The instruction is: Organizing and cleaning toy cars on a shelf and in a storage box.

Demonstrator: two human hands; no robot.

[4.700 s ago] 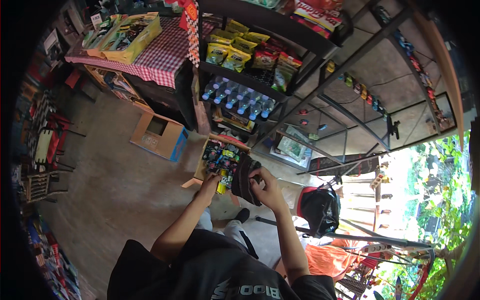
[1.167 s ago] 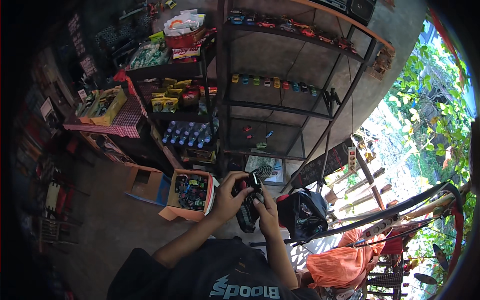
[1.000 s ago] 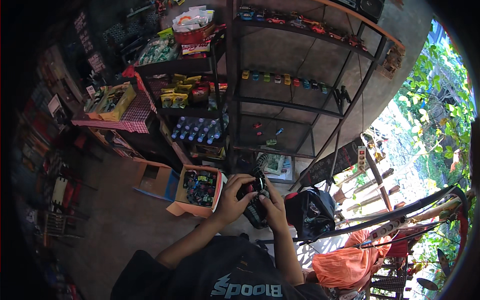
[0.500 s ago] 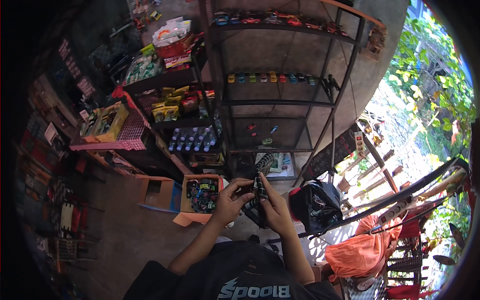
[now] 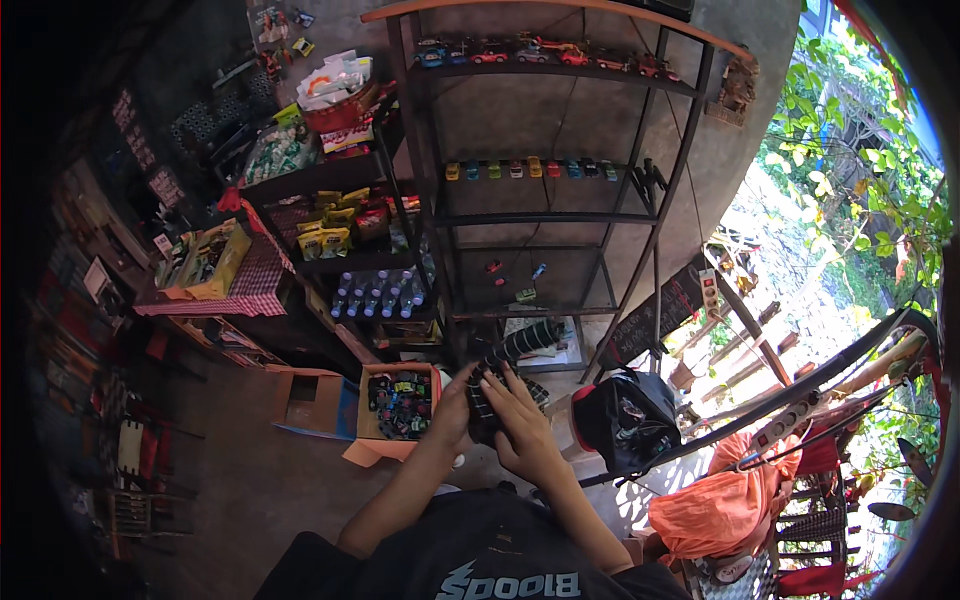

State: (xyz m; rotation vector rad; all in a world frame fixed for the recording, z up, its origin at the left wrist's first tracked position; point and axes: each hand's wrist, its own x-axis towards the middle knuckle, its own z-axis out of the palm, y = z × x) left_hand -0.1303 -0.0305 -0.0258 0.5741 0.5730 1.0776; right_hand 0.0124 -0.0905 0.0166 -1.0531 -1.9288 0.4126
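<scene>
A dark cloth with pale checked lines (image 5: 530, 340) is bunched up in front of my chest, one end sticking out away from me. My left hand (image 5: 454, 412) is closed round its left side. The fingers of my right hand (image 5: 522, 425) lie over the cloth and press it against the left. Whether anything is wrapped inside is hidden by the folds and my fingers. Just left of my hands, on the floor, is an open cardboard box (image 5: 385, 447) filled with small toy cars (image 5: 400, 403).
Ahead stands a black metal rack (image 5: 545, 217) with rows of toy cars (image 5: 535, 168). To its left are shelves of snack packets (image 5: 325, 242) and bottles (image 5: 378, 295). A black plastic bag (image 5: 630, 420) is close on my right, near an orange cloth (image 5: 715, 505).
The cloth has been turned and folded, its free end now pointing up and right. My right hand has shifted from gripping its side to lying over it. The view has shifted slightly.
</scene>
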